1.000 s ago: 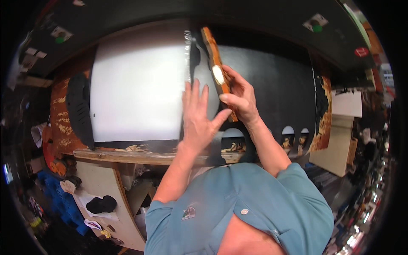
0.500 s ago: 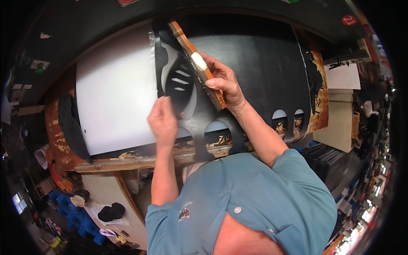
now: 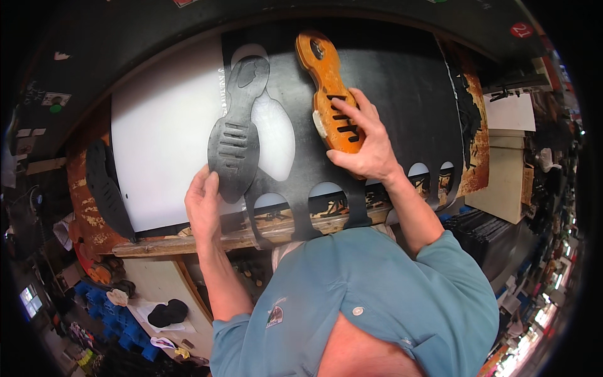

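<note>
My left hand (image 3: 204,198) pinches the heel end of a dark sole-shaped piece (image 3: 237,135) with a row of slots. That piece is held over the border between a white board (image 3: 166,132) and a black sheet (image 3: 402,88). Beside it a matching sole-shaped hole (image 3: 277,141) in the sheet shows white beneath. My right hand (image 3: 370,147) grips the near end of an orange cutting die (image 3: 326,69), thumb on one side and fingers over its slots. The die is slotted face up over the black sheet; whether it touches the sheet I cannot tell.
Rounded cutouts (image 3: 328,200) line the sheet's near edge above a wooden ledge (image 3: 188,242). More dark sole pieces (image 3: 107,188) lie at the table's left end. A dark machine beam (image 3: 251,14) spans the far side. Stacked black sheets (image 3: 487,242) stand at lower right.
My left hand has drawn the sole piece out of the sheet, toward the left. The die, on edge before, has swung right and turned its slotted face up in my right hand.
</note>
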{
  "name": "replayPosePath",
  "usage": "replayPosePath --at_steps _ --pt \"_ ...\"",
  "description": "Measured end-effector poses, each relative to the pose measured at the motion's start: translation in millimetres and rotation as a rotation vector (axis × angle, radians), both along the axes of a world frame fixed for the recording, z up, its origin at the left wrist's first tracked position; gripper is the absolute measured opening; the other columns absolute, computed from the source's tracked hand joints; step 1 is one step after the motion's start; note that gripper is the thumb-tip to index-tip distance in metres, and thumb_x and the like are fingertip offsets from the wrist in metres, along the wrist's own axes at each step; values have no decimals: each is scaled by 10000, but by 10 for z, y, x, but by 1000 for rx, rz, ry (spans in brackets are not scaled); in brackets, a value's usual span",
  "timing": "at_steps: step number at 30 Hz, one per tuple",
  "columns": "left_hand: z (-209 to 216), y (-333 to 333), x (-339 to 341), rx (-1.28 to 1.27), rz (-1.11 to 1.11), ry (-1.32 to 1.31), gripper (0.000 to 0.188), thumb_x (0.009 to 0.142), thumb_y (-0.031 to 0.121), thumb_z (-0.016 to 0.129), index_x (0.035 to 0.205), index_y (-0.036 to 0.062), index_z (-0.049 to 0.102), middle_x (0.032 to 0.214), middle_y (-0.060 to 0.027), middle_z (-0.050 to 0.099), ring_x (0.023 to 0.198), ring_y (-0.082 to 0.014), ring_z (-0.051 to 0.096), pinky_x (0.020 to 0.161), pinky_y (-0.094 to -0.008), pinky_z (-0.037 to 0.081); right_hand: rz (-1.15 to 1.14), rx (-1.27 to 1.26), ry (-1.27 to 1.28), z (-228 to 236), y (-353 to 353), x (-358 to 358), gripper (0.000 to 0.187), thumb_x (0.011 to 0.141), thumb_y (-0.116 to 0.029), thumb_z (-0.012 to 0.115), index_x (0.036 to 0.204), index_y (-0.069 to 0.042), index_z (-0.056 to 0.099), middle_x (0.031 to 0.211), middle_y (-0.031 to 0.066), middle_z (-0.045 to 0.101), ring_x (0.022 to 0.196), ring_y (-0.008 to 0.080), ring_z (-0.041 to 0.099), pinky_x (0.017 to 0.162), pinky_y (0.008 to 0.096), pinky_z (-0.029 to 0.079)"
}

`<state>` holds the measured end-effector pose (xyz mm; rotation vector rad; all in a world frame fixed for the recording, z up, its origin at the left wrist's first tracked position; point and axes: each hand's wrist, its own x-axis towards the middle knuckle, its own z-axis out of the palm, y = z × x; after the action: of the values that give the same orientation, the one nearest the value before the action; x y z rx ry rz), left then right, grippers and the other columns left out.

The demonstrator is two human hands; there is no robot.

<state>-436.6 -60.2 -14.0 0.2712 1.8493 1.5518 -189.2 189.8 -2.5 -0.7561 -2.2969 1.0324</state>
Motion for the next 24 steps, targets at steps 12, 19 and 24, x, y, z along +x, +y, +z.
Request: replayPosePath --at_steps 12,19,24 --pt "120 185 158 294 -414 -264 622 944 206 719 1467 -104 584 1253 -136 737 1148 -200 691 1050 -374 538 145 143 80 -14 161 -759 587 897 -317 843 1347 22 676 1357 218 678 1313 373 609 1108 493 495" --pt "-78 456 113 565 -431 -452 893 842 395 749 1524 -133 520 1483 -214 612 1206 -242 685 1051 -372 543 294 213 -32 -132 72 -1184 518 1001 -385 714 1338 8 694 1211 173 750 1230 370 653 992 429 539" --pt "-116 606 114 645 -531 -300 678 849 303 735 1372 -122 665 1502 -237 604 1215 -260 694 1112 -376 500 248 -310 10 -41 123 -1084 378 1064 -334 655 1205 2 755 986 79 775 930 196 701 839 352 545"
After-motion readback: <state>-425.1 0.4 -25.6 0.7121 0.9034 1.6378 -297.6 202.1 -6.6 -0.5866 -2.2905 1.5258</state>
